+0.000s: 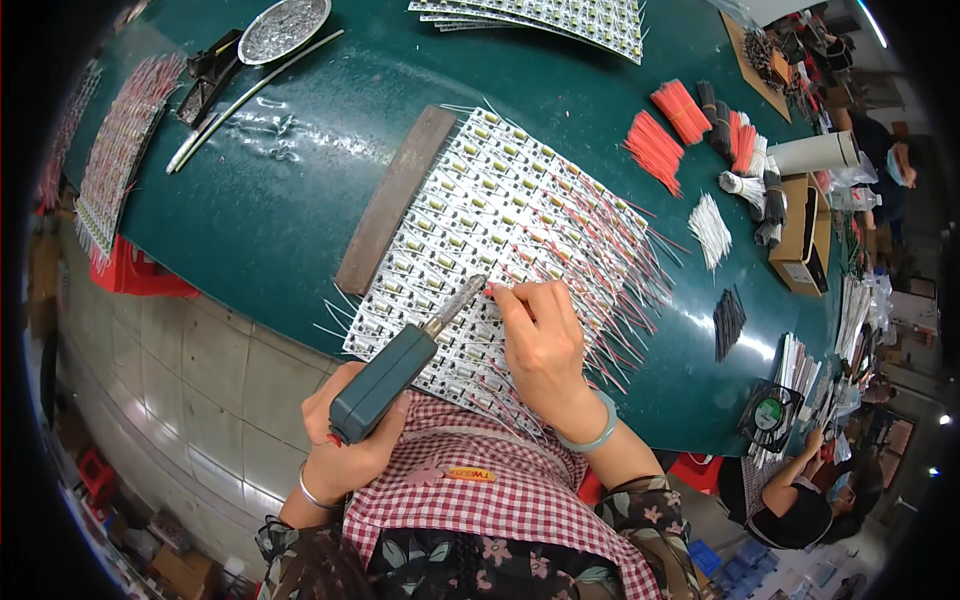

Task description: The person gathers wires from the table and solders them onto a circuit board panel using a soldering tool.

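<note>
My left hand [350, 465] is closed round the dark green handle of a soldering iron [385, 378]. The iron's metal tip points up and right, onto a large white panel of small circuit boards [430, 265]. Beside that tip my right hand [545, 345] is pinched at the panel surface, with a thin wire at its fingertips; most of the wire is hidden. Red and white wires [600, 240] stick out all over the panel's right half. Pale wires stand on the rest. A brown wooden bar [395, 205] lies along the panel's left edge.
Bundles of red wires [655, 150], white wires [709, 230] and black wires [729, 322] lie to the right. A metal dish [285, 30] sits at the far left. More panels [550, 20] are stacked at the back. A small fan [769, 414] and another person [790, 505] are at right.
</note>
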Tool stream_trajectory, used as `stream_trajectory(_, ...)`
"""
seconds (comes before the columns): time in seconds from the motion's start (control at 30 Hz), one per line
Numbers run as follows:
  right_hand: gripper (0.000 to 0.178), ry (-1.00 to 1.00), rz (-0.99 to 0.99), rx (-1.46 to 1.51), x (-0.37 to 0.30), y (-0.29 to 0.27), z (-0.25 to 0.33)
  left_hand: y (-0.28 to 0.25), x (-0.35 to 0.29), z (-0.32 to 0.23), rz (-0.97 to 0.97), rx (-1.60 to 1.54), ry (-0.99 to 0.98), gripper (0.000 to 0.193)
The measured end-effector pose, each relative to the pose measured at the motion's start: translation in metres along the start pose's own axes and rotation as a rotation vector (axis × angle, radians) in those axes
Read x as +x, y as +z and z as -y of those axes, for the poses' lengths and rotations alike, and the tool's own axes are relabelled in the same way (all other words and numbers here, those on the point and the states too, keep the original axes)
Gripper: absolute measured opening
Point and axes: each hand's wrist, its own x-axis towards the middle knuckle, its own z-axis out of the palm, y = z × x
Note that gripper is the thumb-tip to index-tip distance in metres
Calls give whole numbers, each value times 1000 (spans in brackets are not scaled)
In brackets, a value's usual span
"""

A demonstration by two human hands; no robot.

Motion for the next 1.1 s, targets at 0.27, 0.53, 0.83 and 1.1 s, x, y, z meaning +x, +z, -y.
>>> stream_trajectory(0.27,27,6,-4,-5,-2,2,0,1,0,0,13,-22,-36,17)
stream_trajectory(0.53,27,4,-8,-12,-2,4,1,-1,-1,1,36,-14,-46,17)
stream_trajectory(0.83,23,2,-15,-10,-1,3,1,-2,-3,-2,-15,14,50,18)
stream_trajectory(1.1,27,-4,-17,21,-2,4,-1,0,-5,2,-10,6,53,18)
